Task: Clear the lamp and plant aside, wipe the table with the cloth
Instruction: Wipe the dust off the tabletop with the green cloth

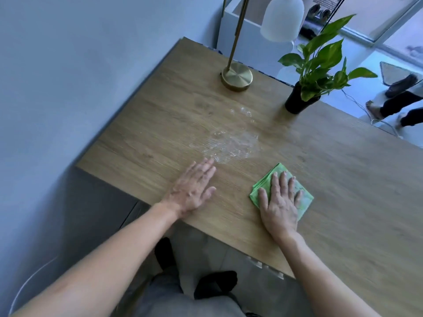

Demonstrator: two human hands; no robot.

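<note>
No legible text, label, brand, number or sign on anything in view.

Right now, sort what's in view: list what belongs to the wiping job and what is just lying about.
Job: green cloth under the right hand, left hand flat on table, white smear, lamp, plant.

Lying about: shoes, white cable on the floor.

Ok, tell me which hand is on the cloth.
The right hand: it lies flat, palm down, on the folded green cloth. The left hand rests on bare table, beside the wet patch.
</note>
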